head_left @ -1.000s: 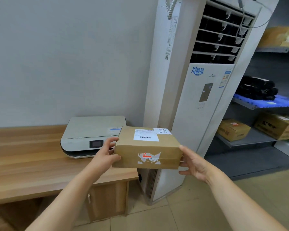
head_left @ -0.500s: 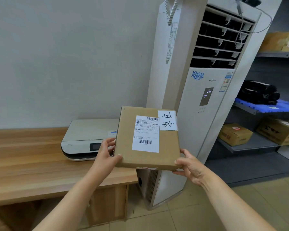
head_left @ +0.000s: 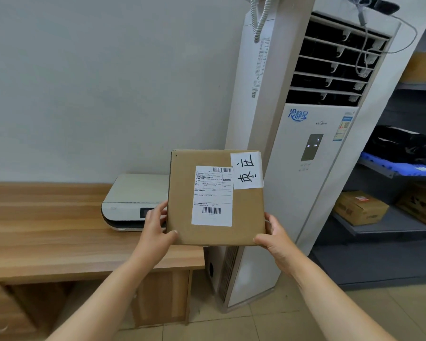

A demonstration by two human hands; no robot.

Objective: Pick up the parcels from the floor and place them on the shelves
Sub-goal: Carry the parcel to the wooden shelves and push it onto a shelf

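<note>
I hold a flat brown cardboard parcel [head_left: 246, 217] up in front of me, its top face tilted toward the camera. It bears a white shipping label with barcodes and a white sticker with handwriting. My left hand [head_left: 155, 225] grips its lower left edge, thumb on the front face. My right hand [head_left: 273, 235] grips its lower right corner. The grey metal shelves [head_left: 379, 230] stand at the far right, behind the air conditioner.
A tall white floor air conditioner [head_left: 303, 143] stands straight ahead behind the parcel. A wooden desk [head_left: 47, 230] at the left carries a white printer [head_left: 133, 200]. The shelves hold brown boxes [head_left: 359, 207], black bags [head_left: 401, 146] on a blue sheet, and a yellowish parcel [head_left: 423, 67] higher up.
The parcel has been tipped up, from lying flat with its side showing to its labelled top facing me, and raised a little. Both hands kept their grip.
</note>
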